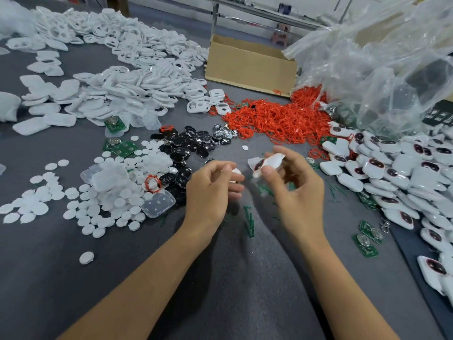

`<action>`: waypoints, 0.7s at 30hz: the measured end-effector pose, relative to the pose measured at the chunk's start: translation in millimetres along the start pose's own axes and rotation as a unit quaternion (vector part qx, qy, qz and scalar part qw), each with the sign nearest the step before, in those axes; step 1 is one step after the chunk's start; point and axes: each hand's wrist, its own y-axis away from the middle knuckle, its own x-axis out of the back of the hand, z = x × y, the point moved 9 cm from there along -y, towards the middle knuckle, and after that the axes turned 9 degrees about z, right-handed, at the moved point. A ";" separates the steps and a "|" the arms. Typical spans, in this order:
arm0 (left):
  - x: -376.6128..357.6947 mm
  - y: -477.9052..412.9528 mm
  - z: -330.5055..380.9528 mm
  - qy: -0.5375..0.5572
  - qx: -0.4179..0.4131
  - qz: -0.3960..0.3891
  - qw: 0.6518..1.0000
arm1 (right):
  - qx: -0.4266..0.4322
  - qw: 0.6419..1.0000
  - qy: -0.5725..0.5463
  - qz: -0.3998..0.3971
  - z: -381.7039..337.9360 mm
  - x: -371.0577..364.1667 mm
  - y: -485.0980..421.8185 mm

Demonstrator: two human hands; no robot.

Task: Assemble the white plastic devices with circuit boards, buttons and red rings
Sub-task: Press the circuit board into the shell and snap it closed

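Grey cloth covers the table (245,278) on which the cardboard box (250,65) stands, and you can place everything else from that box. Right of the box, a big clear plastic bag (380,69) billows up, crumpled and open. Left of the box and running up against its side, a broad heap of white plastic shells (127,69) spreads out. In front of the box's right corner lies a tangled pile of red rings (282,119). Further toward you from the box and off to its right, a bank of closed white devices (392,173) with dark windows is stacked. Toward you and to the left of the box sits a scatter of white round buttons (103,200), with glossy black pieces (188,146) between them and the rings. Green circuit boards (122,148) lie at the far edge of the buttons, on the box side.

Your hands hover almost straight in front of the box, well apart from it and nearer you than the rings. Your right hand (294,185) pinches a white device (269,161) between thumb and curled fingers, its dark window facing left. Your left hand (210,190), just beside it, has its fingers curled in and thumb pressed onto a small white piece (235,171), mostly hidden by the fingers.
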 end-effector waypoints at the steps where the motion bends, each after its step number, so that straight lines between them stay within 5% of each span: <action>1: 1.4 -1.0 -0.3 0.021 0.012 0.007 1.000 | 0.035 0.999 0.029 0.018 -4.8 4.6 0.1; 5: 6.1 -1.9 1.6 0.067 0.029 0.025 0.997 | 0.085 0.950 0.255 -0.156 8.2 -29.1 15.8; 9: 7.1 -0.3 4.6 0.080 0.026 0.021 0.996 | 0.121 0.974 0.190 -0.031 -11.5 -8.1 9.5; 13: 8.9 0.7 6.5 0.078 0.022 0.030 0.996 | 0.053 0.963 0.218 -0.151 10.4 -29.3 18.0; 17: 8.8 1.0 6.5 0.082 0.028 0.029 0.996 | 0.081 0.990 0.113 -0.038 -9.6 -10.4 10.0; 21: 9.4 0.3 6.1 0.072 0.022 0.035 0.997 | 0.048 0.961 0.205 -0.177 11.2 -31.9 19.1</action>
